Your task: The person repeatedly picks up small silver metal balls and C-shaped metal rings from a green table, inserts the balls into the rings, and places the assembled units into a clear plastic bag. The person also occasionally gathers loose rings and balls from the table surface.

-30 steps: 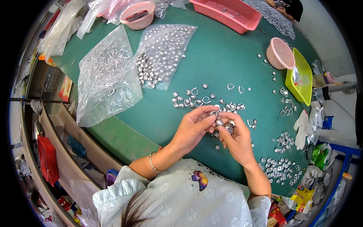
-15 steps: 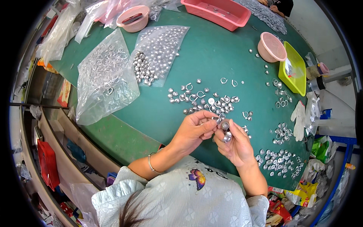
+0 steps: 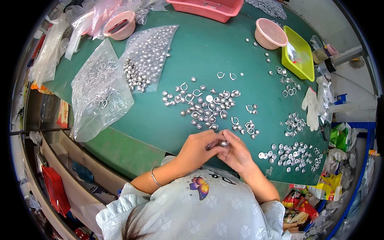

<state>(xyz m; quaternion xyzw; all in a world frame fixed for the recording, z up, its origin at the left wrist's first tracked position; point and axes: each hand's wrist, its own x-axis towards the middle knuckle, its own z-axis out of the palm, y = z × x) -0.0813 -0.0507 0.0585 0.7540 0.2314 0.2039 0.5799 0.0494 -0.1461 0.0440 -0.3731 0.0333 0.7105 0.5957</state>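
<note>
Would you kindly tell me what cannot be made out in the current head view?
Head view: the full shape of the silvery piece; the left hand and right hand cover much of it.
Head view: the far side of the coral tray; the picture's upper edge cuts it off.
Head view: the single parts in the grey heap; too small to tell apart.

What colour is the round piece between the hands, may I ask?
The round piece is silver-grey, shown best in the head view.
</note>
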